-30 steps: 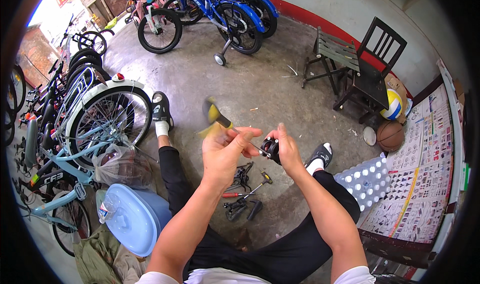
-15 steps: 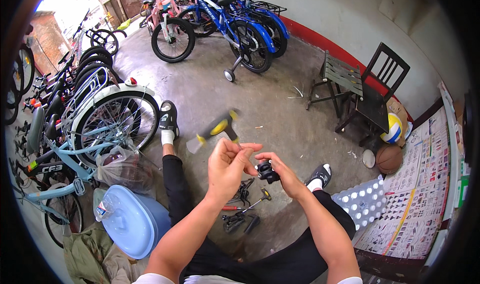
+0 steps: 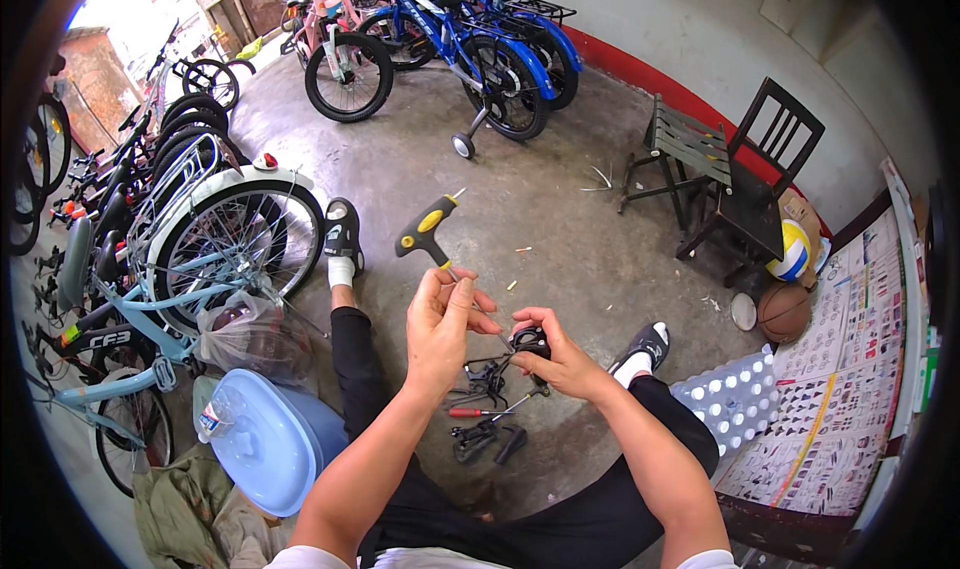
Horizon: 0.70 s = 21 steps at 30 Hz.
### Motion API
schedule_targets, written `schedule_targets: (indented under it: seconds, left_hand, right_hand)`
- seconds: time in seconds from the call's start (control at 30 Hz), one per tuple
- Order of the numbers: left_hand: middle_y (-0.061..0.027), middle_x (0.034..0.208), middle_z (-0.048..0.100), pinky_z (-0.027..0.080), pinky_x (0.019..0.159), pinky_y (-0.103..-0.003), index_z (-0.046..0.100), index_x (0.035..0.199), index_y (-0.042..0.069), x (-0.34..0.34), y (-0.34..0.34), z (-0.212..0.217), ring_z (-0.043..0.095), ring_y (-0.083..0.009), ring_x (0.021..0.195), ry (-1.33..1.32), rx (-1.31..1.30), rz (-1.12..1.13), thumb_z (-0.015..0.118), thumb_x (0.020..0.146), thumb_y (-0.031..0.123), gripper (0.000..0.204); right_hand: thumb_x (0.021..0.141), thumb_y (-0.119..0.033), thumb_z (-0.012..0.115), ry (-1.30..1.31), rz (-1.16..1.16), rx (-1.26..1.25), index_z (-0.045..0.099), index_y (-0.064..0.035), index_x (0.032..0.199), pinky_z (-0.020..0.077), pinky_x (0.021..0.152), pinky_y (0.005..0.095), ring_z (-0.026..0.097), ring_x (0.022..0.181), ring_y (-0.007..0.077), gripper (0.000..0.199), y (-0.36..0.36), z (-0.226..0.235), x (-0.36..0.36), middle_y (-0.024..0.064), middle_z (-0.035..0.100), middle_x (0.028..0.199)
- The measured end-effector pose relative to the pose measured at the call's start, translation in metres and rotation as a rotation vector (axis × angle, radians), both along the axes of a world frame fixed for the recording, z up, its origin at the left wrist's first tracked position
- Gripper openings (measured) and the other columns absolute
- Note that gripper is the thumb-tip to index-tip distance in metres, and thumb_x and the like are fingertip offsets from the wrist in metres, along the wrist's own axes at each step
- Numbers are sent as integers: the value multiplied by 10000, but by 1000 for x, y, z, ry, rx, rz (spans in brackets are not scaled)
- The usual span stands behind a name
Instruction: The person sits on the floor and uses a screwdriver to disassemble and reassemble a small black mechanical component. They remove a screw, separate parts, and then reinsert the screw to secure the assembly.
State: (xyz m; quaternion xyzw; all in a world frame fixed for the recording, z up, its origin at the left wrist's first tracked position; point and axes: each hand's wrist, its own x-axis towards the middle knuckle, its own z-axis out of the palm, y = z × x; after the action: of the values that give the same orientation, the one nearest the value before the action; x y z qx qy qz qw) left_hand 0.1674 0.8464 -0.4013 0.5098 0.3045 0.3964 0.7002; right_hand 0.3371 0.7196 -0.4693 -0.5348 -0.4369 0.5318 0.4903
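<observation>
You have two bare hands at work, one thing in each. Your left hand point(image 3: 440, 319) pinches narrowly, thumb against fingers, on the shaft of one black-and-yellow T-handled tool point(image 3: 427, 231), just below its handle. Your right hand point(image 3: 565, 359) curls around one small black part point(image 3: 530, 342), thumb and forefinger drawn in close about it. Both things are in front of you, between your knees and above the floor.

The T-handled tool's long axis is its shaft, which slants from upper left to lower right, with the far end pointing at the black part in your right hand. Its crossbar lies athwart that line, rising from lower left to upper right, and a short metal tip sticks out of the upper end. The shaft's end reaches the black part, but you cannot tell from here whether it is seated in it.

Below your hands, on the floor, you have one red-handled tool point(image 3: 467, 412), one slim-shafted tool point(image 3: 521, 402) and one short black tubular piece point(image 3: 511, 443), near other dark parts. Around you are two balls, a brown basketball point(image 3: 785, 312) and a yellow, blue and white volleyball point(image 3: 790, 249), one dark chair point(image 3: 768, 219), one folding stool point(image 3: 690, 147) and one lidded blue tub point(image 3: 265, 459).
</observation>
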Motion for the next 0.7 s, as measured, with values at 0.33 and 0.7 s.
schedule_targets:
  seconds: [0.33, 0.7]
  left_hand:
    - [-157, 1050, 726, 622, 732, -320, 589, 1185, -12, -9, -5, 0, 770, -214, 816, -47, 146, 30, 529, 1133, 145, 176]
    - [-158, 1034, 719, 614, 731, -337, 587, 1182, 9, 2, -18, -3, 769, -235, 810, -93, 88, 38, 563, 1128, 197, 197]
  right_hand:
    - [822, -137, 927, -198, -180, 74, 651, -60, 1215, 564, 933, 308, 708, 1072, 130, 486, 5, -3, 9, 38, 763, 1147]
    - [816, -204, 941, -330, -247, 132, 676, -97, 1235, 571, 856, 308, 718, 976, 130, 508, 5, 4, 8, 32, 772, 1077]
